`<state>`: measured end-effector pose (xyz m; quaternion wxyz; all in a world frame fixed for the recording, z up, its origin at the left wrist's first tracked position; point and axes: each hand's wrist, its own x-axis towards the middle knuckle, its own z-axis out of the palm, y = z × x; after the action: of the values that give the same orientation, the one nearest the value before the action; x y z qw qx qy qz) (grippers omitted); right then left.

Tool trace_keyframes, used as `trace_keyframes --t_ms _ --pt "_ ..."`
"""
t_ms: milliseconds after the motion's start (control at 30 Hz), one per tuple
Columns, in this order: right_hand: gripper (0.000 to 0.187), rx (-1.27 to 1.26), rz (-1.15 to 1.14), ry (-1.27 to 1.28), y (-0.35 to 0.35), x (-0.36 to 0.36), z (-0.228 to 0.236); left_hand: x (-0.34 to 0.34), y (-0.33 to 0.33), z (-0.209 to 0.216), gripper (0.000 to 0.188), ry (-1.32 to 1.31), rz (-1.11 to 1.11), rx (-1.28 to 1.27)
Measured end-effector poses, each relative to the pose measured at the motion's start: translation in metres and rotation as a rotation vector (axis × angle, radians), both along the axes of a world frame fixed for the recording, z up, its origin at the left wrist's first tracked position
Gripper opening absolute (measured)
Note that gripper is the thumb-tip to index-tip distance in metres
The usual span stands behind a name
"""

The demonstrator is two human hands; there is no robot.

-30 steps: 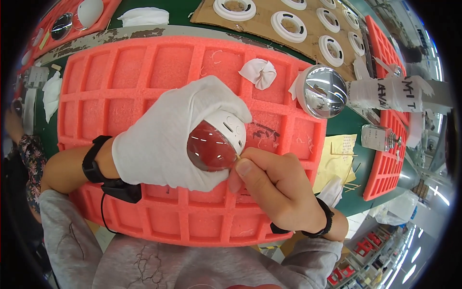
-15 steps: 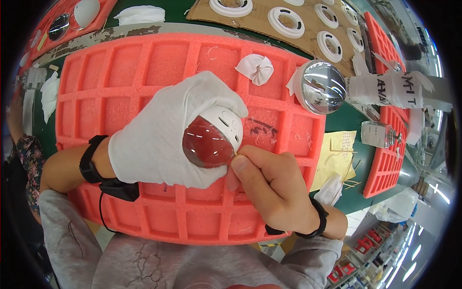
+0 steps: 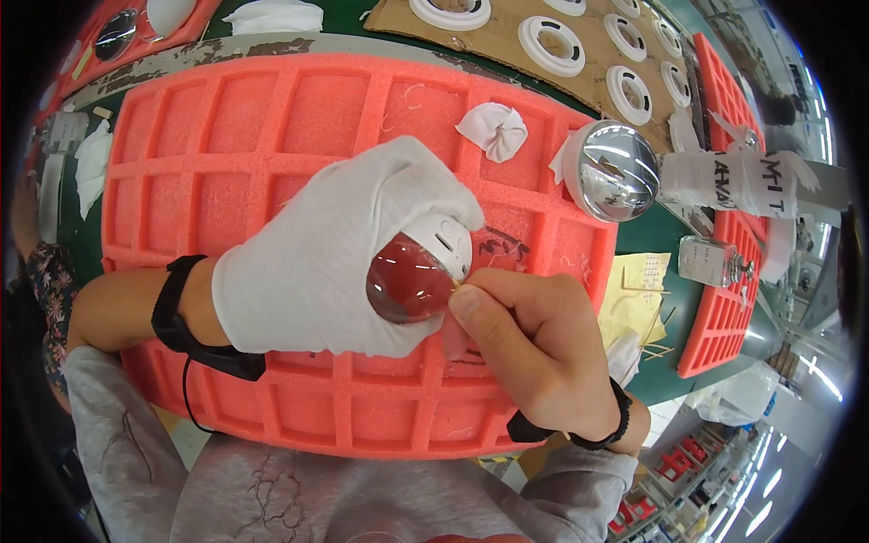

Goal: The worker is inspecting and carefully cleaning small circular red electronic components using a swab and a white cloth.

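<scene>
My left hand (image 3: 317, 258), in a white glove, is wrapped round a ball-shaped device. The device has a white slotted shell (image 3: 443, 237) and a glossy dome (image 3: 405, 279) that mirrors red. Between the thumb and forefinger of my bare right hand (image 3: 543, 353) is a thin wooden stick (image 3: 457, 284), mostly hidden by the fingers. Its tip meets the seam where dome and white shell join, on the right side. Both hands are above a red foam tray (image 3: 282, 163) with square pockets.
A crumpled white cloth (image 3: 495, 133) lies on the tray. To its right, a mirrored dome (image 3: 618, 172) sits on a wrapped arm (image 3: 733, 181). Beyond are a glass bottle (image 3: 704, 261), yellow paper (image 3: 625, 312) with several thin sticks, and cardboard (image 3: 493, 45) bearing white rings.
Both hands and the device have shifted slightly right in the view. The stick's tip stays at the seam, and the grip of each hand is the same.
</scene>
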<state>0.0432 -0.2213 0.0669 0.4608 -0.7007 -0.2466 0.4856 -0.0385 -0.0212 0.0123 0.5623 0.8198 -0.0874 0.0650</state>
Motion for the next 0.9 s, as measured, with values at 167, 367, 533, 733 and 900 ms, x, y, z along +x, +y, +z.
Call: trace_keyframes --t_ms 167,367,533,733,900 --pt "0.031 -0.035 0.027 0.012 -0.004 0.002 0.001 0.000 -0.004 0.001 0.059 0.000 -0.015 0.003" --pt "0.029 -0.016 0.121 -0.231 0.003 0.008 0.023 0.010 0.011 -0.001 0.051 -0.072 -0.162 0.132" --pt "0.018 0.332 0.141 -0.361 -0.010 0.019 0.036 0.011 0.017 -0.001 0.053 0.174 -0.249 -0.241" --pt "0.031 0.644 -0.243 -0.021 -0.004 0.015 0.014 0.007 0.015 -0.003 0.068 -0.165 -0.135 0.053" --pt "0.030 0.832 -0.082 -0.074 0.001 0.022 0.003 -0.017 0.008 0.016 0.067 -0.206 0.167 0.344"
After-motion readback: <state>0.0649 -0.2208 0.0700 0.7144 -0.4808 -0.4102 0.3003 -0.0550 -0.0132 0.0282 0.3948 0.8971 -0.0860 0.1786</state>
